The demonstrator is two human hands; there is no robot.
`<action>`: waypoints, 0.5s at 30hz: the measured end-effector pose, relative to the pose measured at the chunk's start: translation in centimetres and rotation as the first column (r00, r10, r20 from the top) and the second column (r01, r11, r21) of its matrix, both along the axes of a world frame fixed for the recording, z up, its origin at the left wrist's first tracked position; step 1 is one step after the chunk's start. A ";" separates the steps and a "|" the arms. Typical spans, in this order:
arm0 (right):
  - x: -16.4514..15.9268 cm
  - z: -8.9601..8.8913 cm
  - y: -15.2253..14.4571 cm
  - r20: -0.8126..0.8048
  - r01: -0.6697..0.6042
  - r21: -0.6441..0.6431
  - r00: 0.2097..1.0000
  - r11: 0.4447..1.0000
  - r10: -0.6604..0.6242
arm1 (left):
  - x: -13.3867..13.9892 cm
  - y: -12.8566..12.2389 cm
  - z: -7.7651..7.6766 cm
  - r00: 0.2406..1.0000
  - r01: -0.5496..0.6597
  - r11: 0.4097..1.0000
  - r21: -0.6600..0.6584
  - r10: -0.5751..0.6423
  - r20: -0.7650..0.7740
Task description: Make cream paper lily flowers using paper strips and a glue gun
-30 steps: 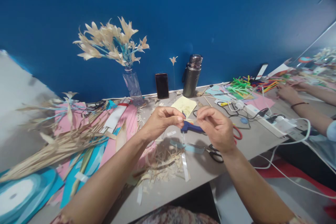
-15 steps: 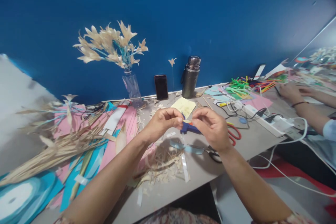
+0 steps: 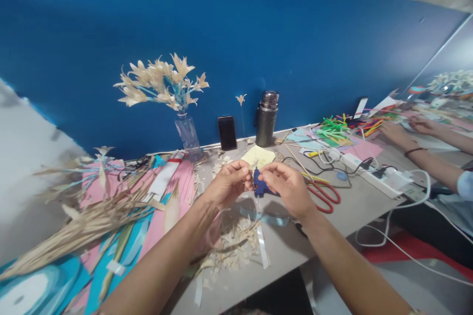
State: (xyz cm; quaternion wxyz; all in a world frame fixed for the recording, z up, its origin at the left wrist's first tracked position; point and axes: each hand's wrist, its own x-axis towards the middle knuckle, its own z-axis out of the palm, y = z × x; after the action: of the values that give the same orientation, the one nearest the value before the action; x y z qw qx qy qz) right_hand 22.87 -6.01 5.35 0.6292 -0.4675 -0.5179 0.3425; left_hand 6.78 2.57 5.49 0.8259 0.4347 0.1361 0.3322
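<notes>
My left hand (image 3: 231, 182) is closed in a pinch above the table, thumb against the fingertips. Just across from it, my right hand (image 3: 286, 187) pinches too, its fingertips a short way from the left ones. Whatever sits between the fingers is too small to make out. Behind and between both hands lies a blue glue gun (image 3: 260, 188), partly covered by my right hand. Past the fingers is a yellow paper pad (image 3: 260, 154). Pale husk scraps (image 3: 236, 243) are heaped below my hands, alongside a translucent blue strip (image 3: 275, 219).
Husk flowers (image 3: 158, 81) stand in a plastic bottle (image 3: 187, 135) by the wall. Nearby are a phone (image 3: 226, 133), a thermos (image 3: 266, 120) and red-handled scissors (image 3: 325, 197). A power strip (image 3: 369, 174) with cables lies right. Another person's hands (image 3: 397, 135) work farther right.
The camera view has tilted up slightly. My hands have come closer together, and the small pale piece seen between them before is no longer clear. The glue gun's front shows more.
</notes>
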 end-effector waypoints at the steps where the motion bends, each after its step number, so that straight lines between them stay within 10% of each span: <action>1: -0.1 0.2 0.1 0.009 -0.001 -0.007 1.000 1.000 0.001 | 0.0 0.0 0.0 1.000 0.007 1.000 -0.013 -0.007 0.002; 15: -0.6 0.6 1.9 0.011 0.033 -0.082 0.999 0.996 -0.032 | -0.1 0.2 -0.3 0.998 0.056 0.997 -0.056 -0.057 -0.030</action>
State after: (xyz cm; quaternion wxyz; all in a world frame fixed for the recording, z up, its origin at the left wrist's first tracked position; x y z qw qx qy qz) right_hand 22.24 -4.09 5.95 0.6126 -0.5028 -0.4987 0.3510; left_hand 6.72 2.76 5.16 0.8444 0.4206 0.1458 0.2981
